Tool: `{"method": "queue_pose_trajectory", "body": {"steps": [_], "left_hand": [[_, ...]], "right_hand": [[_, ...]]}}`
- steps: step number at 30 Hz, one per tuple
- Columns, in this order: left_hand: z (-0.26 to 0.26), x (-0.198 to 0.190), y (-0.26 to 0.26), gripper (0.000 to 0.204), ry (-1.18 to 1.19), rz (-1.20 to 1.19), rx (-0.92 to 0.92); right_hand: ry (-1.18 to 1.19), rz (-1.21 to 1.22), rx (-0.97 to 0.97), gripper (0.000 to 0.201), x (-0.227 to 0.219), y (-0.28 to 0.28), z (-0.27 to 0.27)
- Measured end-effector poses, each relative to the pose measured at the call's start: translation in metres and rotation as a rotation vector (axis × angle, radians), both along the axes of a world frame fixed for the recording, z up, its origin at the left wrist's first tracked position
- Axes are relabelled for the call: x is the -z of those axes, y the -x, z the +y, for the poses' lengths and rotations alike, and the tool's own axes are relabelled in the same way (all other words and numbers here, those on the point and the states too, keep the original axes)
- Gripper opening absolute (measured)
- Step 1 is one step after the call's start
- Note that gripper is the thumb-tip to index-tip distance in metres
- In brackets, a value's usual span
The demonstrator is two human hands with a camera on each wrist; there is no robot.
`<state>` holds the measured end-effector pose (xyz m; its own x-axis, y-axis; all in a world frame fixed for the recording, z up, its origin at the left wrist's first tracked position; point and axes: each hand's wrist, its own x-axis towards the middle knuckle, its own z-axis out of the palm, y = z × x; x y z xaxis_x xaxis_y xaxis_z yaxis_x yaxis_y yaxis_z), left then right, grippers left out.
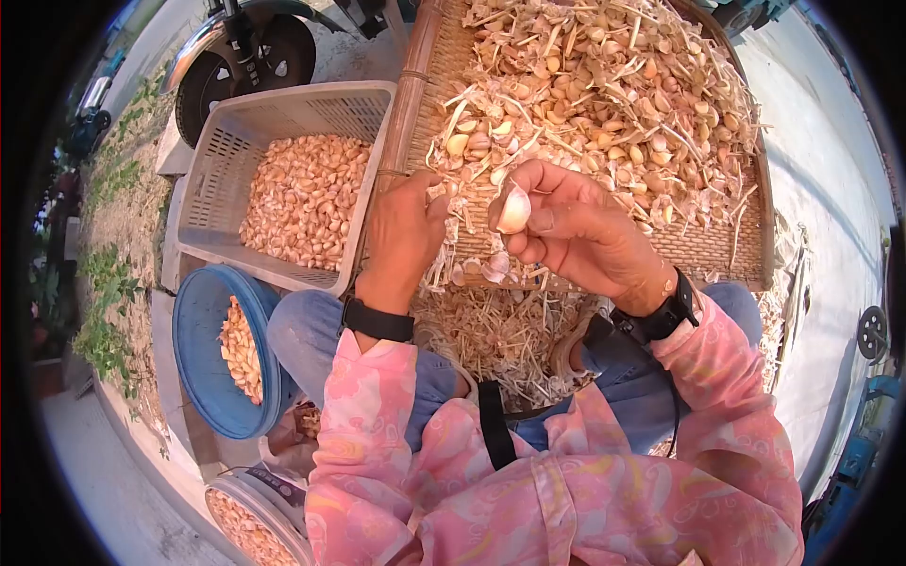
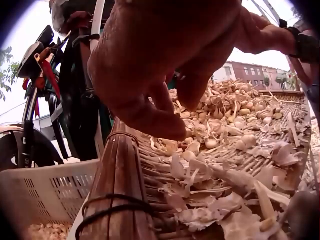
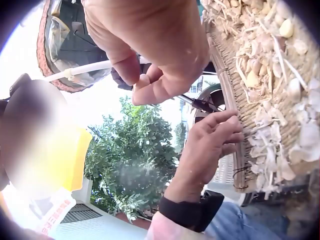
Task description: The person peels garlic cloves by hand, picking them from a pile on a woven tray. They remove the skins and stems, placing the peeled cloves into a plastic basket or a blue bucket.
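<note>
My right hand [image 1: 604,231] pinches a pale garlic clove [image 1: 514,210] between thumb and fingers, above the near edge of a woven tray [image 1: 661,259]. In the right wrist view the same fingers [image 3: 162,92] largely hide the clove. My left hand [image 1: 404,236] hovers at the tray's left rim, fingers loosely bent with nothing between them. From the left wrist its fingers [image 2: 160,125] hang over the bamboo rim [image 2: 117,185] and scattered papery skins [image 2: 210,215]. A heap of garlic cloves [image 1: 613,104], mixed with skins and dry stalks, covers much of the tray.
Left of the tray stands a grey plastic crate [image 1: 212,217] holding many cloves. Below it are a blue bucket [image 1: 203,330] with peeled-looking cloves and a white tub [image 1: 293,538] with more. Skins and stalks [image 1: 505,335] litter the ground between the person's feet.
</note>
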<state>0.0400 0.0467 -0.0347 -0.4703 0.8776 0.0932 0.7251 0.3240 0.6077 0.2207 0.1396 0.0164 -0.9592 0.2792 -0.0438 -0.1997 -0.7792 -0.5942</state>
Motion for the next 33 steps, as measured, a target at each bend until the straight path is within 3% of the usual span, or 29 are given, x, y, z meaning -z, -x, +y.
{"method": "queue_pose_trajectory", "body": {"steps": [1, 5, 8, 13, 16, 19, 22, 23, 25, 27, 29, 30, 32, 33], "left_hand": [[0.013, 0.007, -0.006, 0.018, -0.005, 0.127, 0.046], [0.042, 0.031, -0.014, 0.015, 0.150, 0.256, 0.072], [0.051, 0.032, -0.013, 0.016, 0.264, 0.317, 0.094], [0.036, 0.018, -0.016, 0.013, 0.268, 0.347, 0.075], [0.027, 0.021, -0.011, 0.019, 0.038, 0.097, 0.043], [0.015, 0.011, -0.014, 0.021, -0.081, -0.859, -0.160], [-0.002, -0.006, -0.021, 0.024, -0.224, -1.366, -0.183], [-0.006, -0.009, -0.020, 0.024, -0.293, -1.512, -0.177], [-0.016, -0.013, -0.020, 0.026, -0.328, -1.655, -0.127], [-0.023, -0.013, -0.027, 0.028, -0.367, -1.793, -0.107], [-0.027, -0.014, -0.032, 0.031, -0.382, -1.814, -0.174], [-0.028, -0.017, -0.038, 0.031, -0.386, -1.786, -0.217], [-0.033, -0.016, -0.047, 0.031, -0.412, -1.773, -0.224], [-0.036, -0.015, -0.049, 0.031, -0.431, -1.786, -0.182]], "right_hand": [[0.013, 0.089, -0.050, 0.018, -0.024, -0.005, -0.013], [0.100, 0.516, -0.190, 0.016, -0.088, -0.034, -0.059], [0.313, 0.920, -0.340, 0.012, -0.097, -0.033, -0.086], [0.243, 0.829, -0.206, 0.007, -0.103, -0.038, -0.077], [0.137, 0.729, -0.026, 0.005, -0.111, -0.044, -0.073], [0.042, 0.636, 0.256, 0.004, -0.126, -0.048, -0.081], [-0.028, 0.590, 0.447, 0.005, -0.133, -0.056, -0.092], [-0.059, 0.557, 0.422, 0.004, -0.135, -0.060, -0.089], [-0.123, 0.493, 0.371, 0.004, -0.139, -0.067, -0.084], [-0.198, 0.443, -0.019, 0.019, -0.137, -0.078, -0.053], [-0.264, 0.581, 0.100, 0.015, -0.131, -0.070, -0.057], [-0.288, 0.734, 0.412, 0.004, -0.127, -0.052, -0.078], [-0.390, 0.892, 0.462, 0.009, -0.130, -0.043, -0.074], [-0.467, 0.894, 0.200, 0.009, -0.141, -0.041, -0.047]]}}
